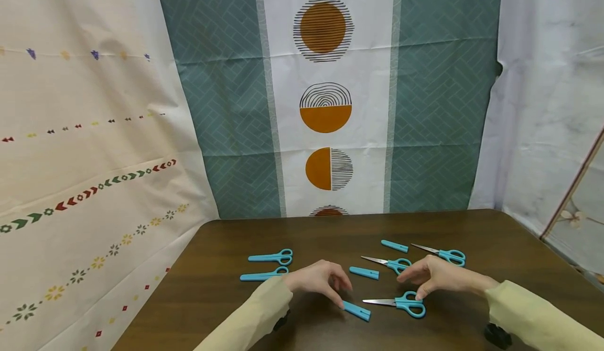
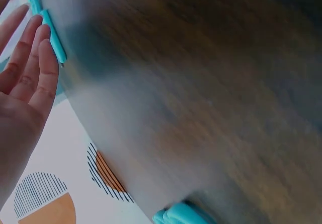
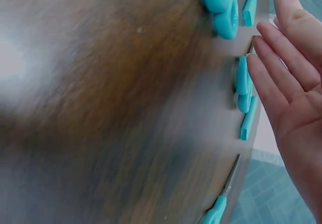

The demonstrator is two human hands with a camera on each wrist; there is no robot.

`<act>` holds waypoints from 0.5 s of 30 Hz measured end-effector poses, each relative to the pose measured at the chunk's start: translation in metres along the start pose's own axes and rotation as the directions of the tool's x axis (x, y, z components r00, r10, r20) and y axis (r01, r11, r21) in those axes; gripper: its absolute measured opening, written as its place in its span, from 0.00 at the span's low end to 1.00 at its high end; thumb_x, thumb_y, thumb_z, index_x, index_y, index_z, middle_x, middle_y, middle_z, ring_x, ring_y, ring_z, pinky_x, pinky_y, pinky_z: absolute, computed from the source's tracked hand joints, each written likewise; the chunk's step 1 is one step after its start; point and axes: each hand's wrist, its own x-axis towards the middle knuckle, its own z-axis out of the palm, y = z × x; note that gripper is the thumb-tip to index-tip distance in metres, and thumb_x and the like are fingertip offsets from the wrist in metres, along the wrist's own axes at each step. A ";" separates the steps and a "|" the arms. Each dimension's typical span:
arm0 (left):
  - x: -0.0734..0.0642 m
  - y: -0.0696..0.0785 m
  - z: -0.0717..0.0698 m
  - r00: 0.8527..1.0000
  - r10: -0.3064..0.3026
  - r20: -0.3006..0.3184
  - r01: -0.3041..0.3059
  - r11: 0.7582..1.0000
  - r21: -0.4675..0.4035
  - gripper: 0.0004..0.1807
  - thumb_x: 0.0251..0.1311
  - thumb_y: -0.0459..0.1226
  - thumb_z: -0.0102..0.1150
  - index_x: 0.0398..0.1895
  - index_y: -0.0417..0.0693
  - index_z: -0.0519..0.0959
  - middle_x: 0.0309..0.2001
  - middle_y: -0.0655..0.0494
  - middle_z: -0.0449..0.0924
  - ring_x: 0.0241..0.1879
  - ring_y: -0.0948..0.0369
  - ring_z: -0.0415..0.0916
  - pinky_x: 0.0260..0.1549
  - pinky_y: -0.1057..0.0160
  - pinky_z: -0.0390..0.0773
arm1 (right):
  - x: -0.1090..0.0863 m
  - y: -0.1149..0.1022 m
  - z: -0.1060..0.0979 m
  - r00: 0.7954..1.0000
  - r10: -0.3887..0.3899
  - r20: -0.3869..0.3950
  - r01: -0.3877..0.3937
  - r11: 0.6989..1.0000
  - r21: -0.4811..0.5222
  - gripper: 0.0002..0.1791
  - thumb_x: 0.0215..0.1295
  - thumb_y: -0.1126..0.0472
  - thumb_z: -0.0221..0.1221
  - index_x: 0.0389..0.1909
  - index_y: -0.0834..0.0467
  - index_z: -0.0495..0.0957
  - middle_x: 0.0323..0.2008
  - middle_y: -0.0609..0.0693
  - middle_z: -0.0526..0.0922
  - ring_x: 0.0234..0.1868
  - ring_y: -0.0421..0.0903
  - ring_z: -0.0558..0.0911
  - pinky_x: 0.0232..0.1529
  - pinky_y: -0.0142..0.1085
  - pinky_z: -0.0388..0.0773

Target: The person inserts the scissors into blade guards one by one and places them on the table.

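Observation:
My left hand (image 1: pixel 321 280) hovers low over the table, its thumb tip right at the near blue scissors cap (image 1: pixel 357 310). In the left wrist view the fingers of that hand are loosely extended. The near scissors (image 1: pixel 408 303), blue-handled and with bare blades pointing left, lie to the right of that cap. Over their handles is my right hand (image 1: pixel 441 275), thumb tip at the upper loop and fingers apart. Beyond its fingertips lie the middle scissors (image 1: pixel 389 263), also uncapped, with a second blue cap (image 1: pixel 364 273) to their left.
Farther back on the brown table (image 1: pixel 330 236) lie a third uncapped pair of scissors (image 1: pixel 445 254) and a third cap (image 1: pixel 394 245). At the left, two capped scissors lie one behind the other, the rear capped scissors (image 1: pixel 269 258) and the front capped scissors (image 1: pixel 261 276). Patterned curtains surround the table.

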 end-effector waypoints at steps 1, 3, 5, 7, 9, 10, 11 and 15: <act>0.000 0.000 0.000 1.000 -0.001 -0.001 0.001 1.000 0.013 0.17 0.45 0.37 0.70 0.41 0.46 0.80 0.37 0.66 0.75 0.32 0.66 0.71 0.32 0.72 0.71 | -0.001 0.001 0.000 1.000 0.002 0.001 -0.002 1.000 -0.004 0.23 0.54 0.68 0.62 0.51 0.71 0.72 0.47 0.63 0.76 0.49 0.52 0.76 0.43 0.45 0.72; 0.001 0.000 0.000 1.000 -0.004 -0.004 0.004 0.999 0.041 0.17 0.45 0.38 0.70 0.41 0.47 0.80 0.37 0.67 0.75 0.32 0.66 0.71 0.32 0.73 0.71 | -0.004 0.001 0.000 1.000 0.011 -0.003 -0.011 1.000 -0.022 0.24 0.53 0.67 0.63 0.51 0.72 0.71 0.47 0.63 0.76 0.49 0.51 0.75 0.44 0.43 0.72; 0.002 0.000 0.000 1.000 0.000 -0.005 0.000 0.998 0.067 0.17 0.45 0.38 0.70 0.40 0.47 0.80 0.36 0.66 0.75 0.31 0.66 0.71 0.32 0.74 0.71 | -0.007 0.003 0.000 1.000 0.019 -0.009 -0.019 0.998 -0.053 0.25 0.53 0.65 0.64 0.51 0.72 0.71 0.47 0.62 0.76 0.49 0.49 0.75 0.43 0.41 0.73; 0.003 0.000 0.001 1.000 0.006 -0.006 -0.006 0.996 0.084 0.17 0.44 0.39 0.70 0.40 0.47 0.80 0.36 0.66 0.75 0.31 0.67 0.71 0.31 0.74 0.71 | -0.009 0.004 0.001 1.000 0.018 -0.019 -0.019 0.996 -0.092 0.27 0.52 0.63 0.65 0.52 0.71 0.70 0.47 0.60 0.76 0.48 0.49 0.76 0.42 0.40 0.74; 0.004 0.001 0.002 1.000 0.015 -0.005 -0.014 0.995 0.099 0.17 0.44 0.39 0.71 0.39 0.47 0.80 0.36 0.66 0.74 0.32 0.68 0.71 0.32 0.74 0.71 | -0.011 0.005 0.003 0.999 0.013 -0.034 -0.017 0.992 -0.127 0.28 0.50 0.61 0.66 0.51 0.70 0.71 0.46 0.58 0.76 0.45 0.48 0.76 0.39 0.39 0.75; 0.005 0.001 0.003 1.000 0.017 -0.005 -0.017 0.994 0.104 0.17 0.44 0.39 0.71 0.39 0.47 0.80 0.36 0.66 0.74 0.32 0.68 0.70 0.32 0.74 0.70 | -0.011 0.006 0.003 0.999 0.008 -0.042 -0.014 0.990 -0.142 0.29 0.50 0.60 0.67 0.51 0.69 0.71 0.45 0.57 0.76 0.43 0.48 0.76 0.37 0.38 0.76; 0.006 0.001 0.004 1.000 0.017 -0.005 -0.016 0.994 0.108 0.17 0.43 0.39 0.71 0.39 0.47 0.80 0.35 0.66 0.73 0.32 0.68 0.70 0.32 0.74 0.70 | -0.012 0.006 0.004 0.999 0.004 -0.051 -0.012 0.988 -0.157 0.29 0.49 0.60 0.67 0.50 0.69 0.71 0.44 0.56 0.76 0.41 0.48 0.76 0.36 0.38 0.76; 0.007 0.000 0.008 1.000 0.011 0.000 -0.011 0.991 0.131 0.17 0.43 0.40 0.71 0.39 0.47 0.81 0.35 0.66 0.72 0.32 0.68 0.69 0.32 0.74 0.70 | -0.013 0.007 0.009 0.997 0.010 -0.081 -0.025 0.983 -0.183 0.29 0.46 0.59 0.69 0.48 0.66 0.72 0.39 0.52 0.75 0.36 0.47 0.74 0.31 0.35 0.75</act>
